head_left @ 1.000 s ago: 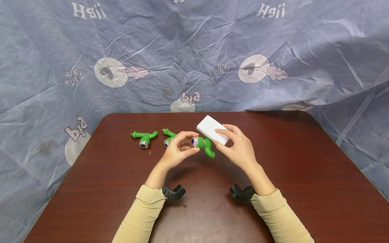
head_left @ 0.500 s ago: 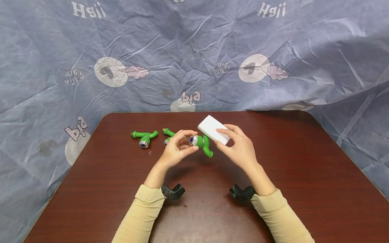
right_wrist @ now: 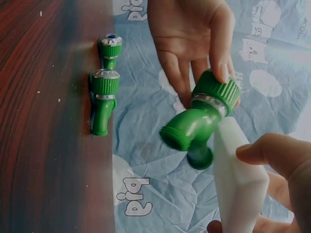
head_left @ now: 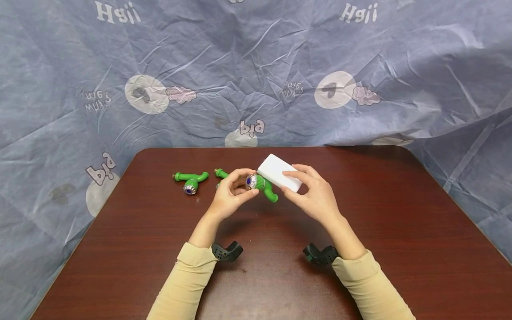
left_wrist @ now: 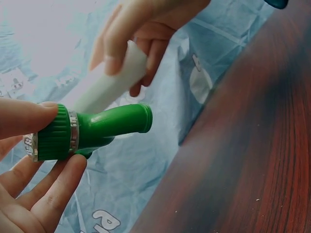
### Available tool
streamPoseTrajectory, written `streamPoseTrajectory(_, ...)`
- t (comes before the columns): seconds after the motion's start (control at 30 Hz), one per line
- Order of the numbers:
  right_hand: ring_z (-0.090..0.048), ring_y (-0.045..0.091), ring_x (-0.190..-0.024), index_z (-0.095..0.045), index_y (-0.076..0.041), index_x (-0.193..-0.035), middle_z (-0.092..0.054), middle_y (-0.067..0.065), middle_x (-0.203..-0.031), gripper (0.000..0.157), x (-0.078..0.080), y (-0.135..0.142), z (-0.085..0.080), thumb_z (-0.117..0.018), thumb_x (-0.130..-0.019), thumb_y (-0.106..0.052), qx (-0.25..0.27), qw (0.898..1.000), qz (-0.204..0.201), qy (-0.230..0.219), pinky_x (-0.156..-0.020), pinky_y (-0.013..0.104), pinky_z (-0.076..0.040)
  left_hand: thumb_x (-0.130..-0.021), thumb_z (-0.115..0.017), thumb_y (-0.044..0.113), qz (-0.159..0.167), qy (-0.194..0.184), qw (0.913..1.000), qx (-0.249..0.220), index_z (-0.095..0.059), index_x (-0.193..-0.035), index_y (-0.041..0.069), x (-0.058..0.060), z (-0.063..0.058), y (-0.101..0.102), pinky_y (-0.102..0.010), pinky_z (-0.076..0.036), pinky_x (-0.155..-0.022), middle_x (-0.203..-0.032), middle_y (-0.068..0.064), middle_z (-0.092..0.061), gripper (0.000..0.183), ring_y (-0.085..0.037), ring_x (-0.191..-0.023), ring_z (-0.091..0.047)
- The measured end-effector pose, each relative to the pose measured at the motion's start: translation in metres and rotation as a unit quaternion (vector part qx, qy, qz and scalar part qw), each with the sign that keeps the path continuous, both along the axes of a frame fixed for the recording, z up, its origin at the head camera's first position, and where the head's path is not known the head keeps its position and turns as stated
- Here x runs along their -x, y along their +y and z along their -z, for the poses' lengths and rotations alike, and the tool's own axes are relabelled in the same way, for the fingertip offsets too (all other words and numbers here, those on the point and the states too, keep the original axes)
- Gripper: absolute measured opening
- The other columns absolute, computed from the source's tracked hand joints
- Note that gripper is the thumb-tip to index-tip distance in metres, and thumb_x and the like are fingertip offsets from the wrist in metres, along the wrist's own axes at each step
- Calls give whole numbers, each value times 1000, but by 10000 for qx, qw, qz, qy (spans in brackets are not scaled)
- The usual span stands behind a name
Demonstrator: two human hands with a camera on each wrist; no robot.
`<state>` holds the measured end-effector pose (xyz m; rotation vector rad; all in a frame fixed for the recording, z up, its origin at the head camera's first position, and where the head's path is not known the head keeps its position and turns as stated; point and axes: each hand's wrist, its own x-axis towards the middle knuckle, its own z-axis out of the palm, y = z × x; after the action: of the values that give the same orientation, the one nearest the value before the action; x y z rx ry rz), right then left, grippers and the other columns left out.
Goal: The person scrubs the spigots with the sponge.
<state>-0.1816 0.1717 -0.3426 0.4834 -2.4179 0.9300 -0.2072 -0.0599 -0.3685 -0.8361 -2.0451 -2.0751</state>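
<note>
My left hand (head_left: pixel 227 198) pinches the ribbed knob of a green tap (left_wrist: pixel 114 122), thumb on one side and fingers on the other. The knob's silver end with a blue centre faces back toward me in the head view, and the curved spout points right and down. In my right hand (head_left: pixel 318 195) is a white sponge block (head_left: pixel 275 170), gripped between thumb and fingers. One end of the sponge (right_wrist: pixel 238 179) lies right against the tap's body in the right wrist view. Both things are held up above the table.
Two more green taps lie on the dark red-brown table (head_left: pixel 380 200): one tap (head_left: pixel 191 181) at the left, the other tap (head_left: pixel 221 173) partly hidden behind my left hand. A blue-grey printed cloth (head_left: pixel 256 75) hangs behind the table.
The held tap has shifted a little left and up, its spout swinging slightly. The sponge first edges right, then back left and slightly down along the tap. Both grips stay the same.
</note>
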Motion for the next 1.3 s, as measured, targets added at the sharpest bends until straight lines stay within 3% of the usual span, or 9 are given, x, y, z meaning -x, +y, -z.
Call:
streamPoseTrajectory(0.17,-59,23,-100,-71,-17,-107,-59,4,-121,32,1,1,1,-75,-76,-23,-111,9998,136,-51,-68,38,-47,-77,-70,-10,-233,64,9995,-197,-55,-117,-5,1,0,-2,-37,-54,-76,-115,-19,-56,42,-17,-96,-59)
streamPoseTrajectory(0.4,-58,21,-102,-71,-18,-108,-59,2,-120,32,0,2,-1,-76,-76,-23,-45,9998,-138,-129,-72,39,-47,-75,-69,-14,-663,-52,9959,-606,-54,-114,-7,3,0,-5,-32,-54,-76,-115,-20,-57,42,-17,-96,-60)
streamPoseTrajectory(0.53,-59,21,-100,-71,-18,-107,-59,3,-120,32,0,3,-2,-75,-76,-23,-69,9998,81,-151,-70,38,-46,-72,-68,-17,-797,-82,9932,-840,-54,-111,-9,4,-1,-6,-29,-54,-74,-112,-21,-58,43,-17,-94,-62)
streamPoseTrajectory(0.7,-59,22,-100,-71,-18,-107,-60,3,-120,32,0,5,-1,-74,-76,-25,-223,9989,313,-261,-69,37,-45,-70,-66,-19,-706,-114,9898,-1230,-53,-110,-11,4,-2,-8,-24,-54,-70,-108,-16,-60,43,-17,-89,-62)
streamPoseTrajectory(0.97,-59,19,-99,-72,-17,-104,-62,1,-116,29,-1,4,-2,-75,-75,-20,189,9998,-44,-86,-71,33,-46,-68,-63,-22,-353,-586,9824,-1737,-48,-109,-11,3,-4,-11,-24,-54,-68,-103,-6,-61,44,-15,-85,-63)
streamPoseTrajectory(1.13,-58,15,-100,-73,-16,-103,-62,1,-115,28,-1,5,-2,-75,-75,-15,520,9982,-307,-2,-75,30,-49,-70,-68,-17,-283,-810,9836,-1589,-50,-114,-11,4,-3,-15,-25,-55,-69,-104,-7,-61,48,-16,-83,-65)
streamPoseTrajectory(1.3,-57,13,-100,-72,-15,-102,-61,1,-114,29,0,6,-2,-75,-74,-11,644,9960,-601,118,-76,22,-48,-70,-75,-10,-616,-706,9907,-983,-58,-114,-9,5,-2,-18,-25,-54,-70,-100,-3,-67,47,-14,-84,-65)
